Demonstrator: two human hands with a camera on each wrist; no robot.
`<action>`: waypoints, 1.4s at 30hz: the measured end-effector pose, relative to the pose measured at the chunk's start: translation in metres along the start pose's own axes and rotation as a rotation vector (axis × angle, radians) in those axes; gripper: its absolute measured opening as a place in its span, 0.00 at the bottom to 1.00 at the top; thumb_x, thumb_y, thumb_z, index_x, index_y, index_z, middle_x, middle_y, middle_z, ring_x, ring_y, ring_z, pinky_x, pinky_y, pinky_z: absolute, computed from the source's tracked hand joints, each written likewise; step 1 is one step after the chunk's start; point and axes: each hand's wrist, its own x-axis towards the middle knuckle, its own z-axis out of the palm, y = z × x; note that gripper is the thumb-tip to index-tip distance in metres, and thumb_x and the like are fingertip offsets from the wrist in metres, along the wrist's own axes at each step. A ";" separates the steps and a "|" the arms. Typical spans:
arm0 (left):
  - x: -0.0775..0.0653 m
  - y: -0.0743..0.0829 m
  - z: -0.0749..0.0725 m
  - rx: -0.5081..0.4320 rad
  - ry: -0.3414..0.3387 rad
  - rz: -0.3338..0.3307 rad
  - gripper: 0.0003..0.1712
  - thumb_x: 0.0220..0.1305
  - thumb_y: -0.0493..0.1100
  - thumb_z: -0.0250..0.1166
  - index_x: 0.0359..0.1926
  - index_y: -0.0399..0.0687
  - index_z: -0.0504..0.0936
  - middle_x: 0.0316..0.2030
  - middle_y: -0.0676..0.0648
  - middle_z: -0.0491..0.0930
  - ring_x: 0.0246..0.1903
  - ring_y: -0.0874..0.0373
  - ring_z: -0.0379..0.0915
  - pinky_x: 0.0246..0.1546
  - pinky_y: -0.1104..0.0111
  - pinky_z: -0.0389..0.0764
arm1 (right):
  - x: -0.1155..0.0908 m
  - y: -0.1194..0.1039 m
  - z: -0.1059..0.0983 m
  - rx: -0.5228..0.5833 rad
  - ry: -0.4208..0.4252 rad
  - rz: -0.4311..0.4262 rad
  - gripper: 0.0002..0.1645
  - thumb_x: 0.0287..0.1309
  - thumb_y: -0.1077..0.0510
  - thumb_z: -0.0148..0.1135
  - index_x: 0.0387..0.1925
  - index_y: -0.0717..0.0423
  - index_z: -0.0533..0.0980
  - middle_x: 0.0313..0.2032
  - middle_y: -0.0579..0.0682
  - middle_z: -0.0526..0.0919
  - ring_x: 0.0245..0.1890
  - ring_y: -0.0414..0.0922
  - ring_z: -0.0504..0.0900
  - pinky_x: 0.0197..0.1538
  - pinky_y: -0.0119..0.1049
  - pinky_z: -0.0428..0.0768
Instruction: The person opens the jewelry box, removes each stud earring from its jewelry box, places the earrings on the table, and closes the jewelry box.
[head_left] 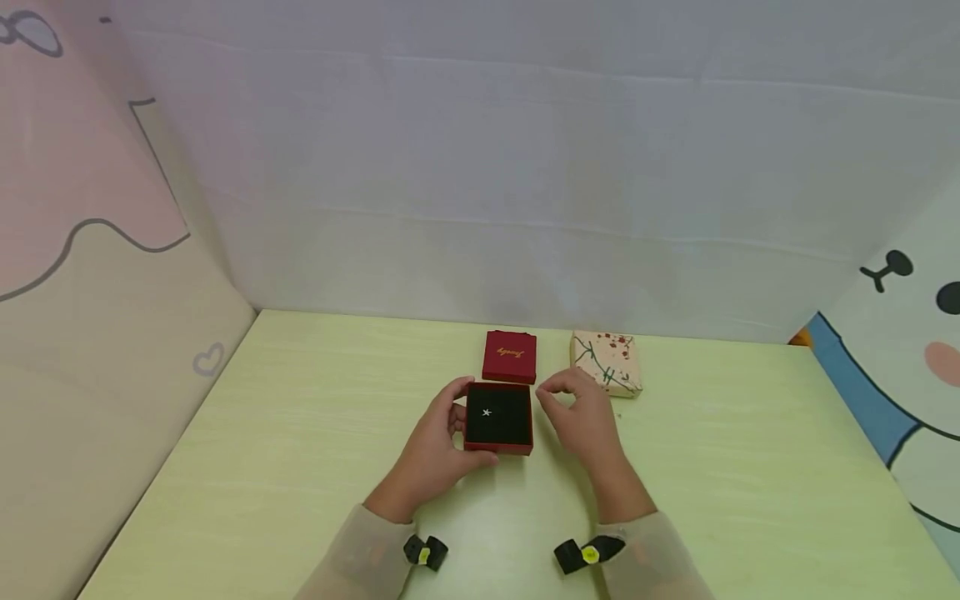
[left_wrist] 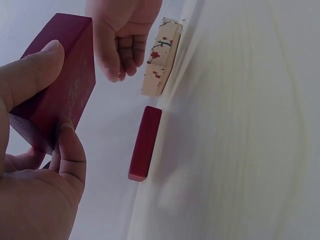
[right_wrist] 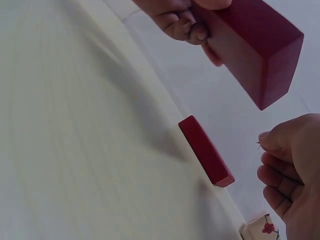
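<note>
My left hand (head_left: 442, 446) grips a red jewelry box (head_left: 498, 450) by its side, thumb along the near wall, and holds it up off the table. Black foam (head_left: 506, 421) fills this lidless box, and a small silvery star-shaped earring (head_left: 487, 412) sits on the foam, left of centre. Just right of the box, my right hand (head_left: 585, 412) pinches a tiny spiky piece (right_wrist: 259, 145) between thumb and forefinger; it looks like another star earring, mostly hidden by the fingertips. Its other fingers are curled in the right wrist view.
Behind the box lies its red lid (head_left: 509, 357) with gold lettering. To the right, beyond my right hand, is a cream box (head_left: 611, 362) with a blossom pattern. A tiny shiny piece (head_left: 618, 415) lies on the table near it. A pale cloth wall (head_left: 525, 208) closes off the back.
</note>
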 end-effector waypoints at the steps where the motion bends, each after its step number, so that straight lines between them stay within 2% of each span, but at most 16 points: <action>1: 0.000 0.000 0.000 0.001 -0.001 0.003 0.58 0.50 0.39 0.84 0.77 0.48 0.59 0.45 0.48 0.77 0.46 0.52 0.74 0.53 0.58 0.78 | 0.000 0.002 0.002 -0.026 -0.012 0.009 0.03 0.66 0.57 0.69 0.37 0.51 0.86 0.40 0.47 0.84 0.46 0.48 0.81 0.57 0.48 0.80; 10: -0.001 0.002 0.003 -0.035 -0.026 0.032 0.58 0.50 0.38 0.84 0.77 0.49 0.59 0.46 0.49 0.78 0.48 0.53 0.75 0.55 0.64 0.78 | 0.002 0.020 0.016 -0.188 -0.062 0.032 0.06 0.68 0.57 0.66 0.37 0.53 0.87 0.43 0.49 0.83 0.48 0.51 0.80 0.55 0.50 0.79; 14: 0.000 0.002 0.003 -0.041 -0.028 0.046 0.59 0.50 0.38 0.84 0.77 0.48 0.58 0.46 0.49 0.78 0.48 0.53 0.75 0.55 0.65 0.78 | 0.004 0.023 0.019 -0.298 -0.082 0.016 0.06 0.67 0.57 0.66 0.36 0.54 0.86 0.42 0.51 0.82 0.46 0.52 0.80 0.54 0.50 0.80; 20: 0.000 0.003 0.003 -0.055 -0.042 0.060 0.59 0.51 0.39 0.84 0.78 0.47 0.58 0.47 0.49 0.78 0.48 0.53 0.75 0.54 0.64 0.79 | 0.006 0.027 0.021 -0.368 -0.076 -0.038 0.04 0.64 0.58 0.69 0.34 0.54 0.86 0.41 0.50 0.82 0.46 0.53 0.79 0.56 0.49 0.79; 27: -0.001 0.003 0.003 -0.038 -0.035 0.021 0.58 0.50 0.41 0.84 0.77 0.54 0.59 0.46 0.50 0.78 0.49 0.54 0.75 0.56 0.63 0.78 | 0.007 0.030 0.023 -0.360 -0.071 -0.112 0.04 0.63 0.59 0.69 0.36 0.57 0.86 0.42 0.52 0.83 0.47 0.55 0.80 0.57 0.50 0.78; 36: -0.001 0.002 0.005 -0.044 -0.041 0.015 0.58 0.51 0.41 0.84 0.77 0.54 0.59 0.47 0.51 0.78 0.49 0.54 0.75 0.57 0.61 0.78 | 0.005 0.026 0.020 -0.348 -0.065 -0.107 0.06 0.64 0.59 0.69 0.38 0.58 0.86 0.43 0.53 0.83 0.48 0.55 0.79 0.58 0.50 0.78; 42: -0.003 0.004 0.004 -0.043 -0.039 0.017 0.58 0.51 0.40 0.84 0.77 0.55 0.59 0.47 0.50 0.78 0.49 0.54 0.75 0.56 0.62 0.78 | 0.004 0.017 0.017 -0.305 -0.086 -0.048 0.09 0.67 0.56 0.68 0.43 0.56 0.86 0.46 0.51 0.82 0.49 0.52 0.79 0.58 0.50 0.79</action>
